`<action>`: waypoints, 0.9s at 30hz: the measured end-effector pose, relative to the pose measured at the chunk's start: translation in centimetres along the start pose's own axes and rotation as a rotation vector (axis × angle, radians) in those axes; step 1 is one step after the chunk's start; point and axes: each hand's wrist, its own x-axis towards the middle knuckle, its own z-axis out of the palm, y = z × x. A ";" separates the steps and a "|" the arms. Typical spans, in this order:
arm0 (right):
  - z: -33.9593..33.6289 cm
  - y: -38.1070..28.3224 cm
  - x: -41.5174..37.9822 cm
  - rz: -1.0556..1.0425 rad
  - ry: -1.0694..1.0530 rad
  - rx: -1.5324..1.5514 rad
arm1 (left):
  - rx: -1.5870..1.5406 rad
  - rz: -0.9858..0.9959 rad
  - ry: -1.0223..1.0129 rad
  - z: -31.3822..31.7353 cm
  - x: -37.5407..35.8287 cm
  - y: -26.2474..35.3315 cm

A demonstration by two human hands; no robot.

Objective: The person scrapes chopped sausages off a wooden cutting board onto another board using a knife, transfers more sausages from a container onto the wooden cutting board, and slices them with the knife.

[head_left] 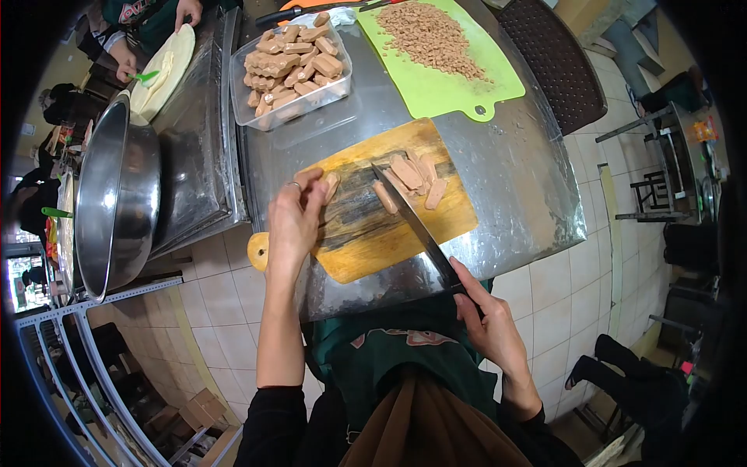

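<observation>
My right hand (489,321) grips the black handle of a kitchen knife (424,237). The blade slants up and left over the wooden cutting board (362,257), its tip among the sausage pieces. My left hand (294,218) is closed at the board's left edge, thumb and fingers around a sausage piece (331,187). Several flat sausage slices (416,175) lie in a loose group right of the blade. Another sausage piece (384,197) lies along the blade's left side. The board is worn dark in the middle.
Behind the board stands a clear plastic container (303,105) heaped with sausages. A green cutting board (459,97) carries diced sausage (436,39). A big steel bowl (117,202) stands left. At upper left, another person's hands (123,62) work over a round of dough (167,74) with a green tool.
</observation>
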 end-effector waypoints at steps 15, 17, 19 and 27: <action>1.2 0.5 0.3 -0.096 -0.085 -0.051 | -0.490 -0.295 -0.098 4.2 -6.1 2.5; 0.8 0.4 -0.1 -0.086 -0.091 -0.086 | -0.513 -0.315 -0.100 4.2 -6.3 2.7; 0.8 0.4 -0.5 -0.108 -0.060 -0.093 | -0.542 -0.352 -0.105 4.1 -6.3 2.9; -0.5 -1.5 -2.1 -0.011 -0.125 -0.175 | -0.584 -0.393 -0.145 3.8 -6.0 3.1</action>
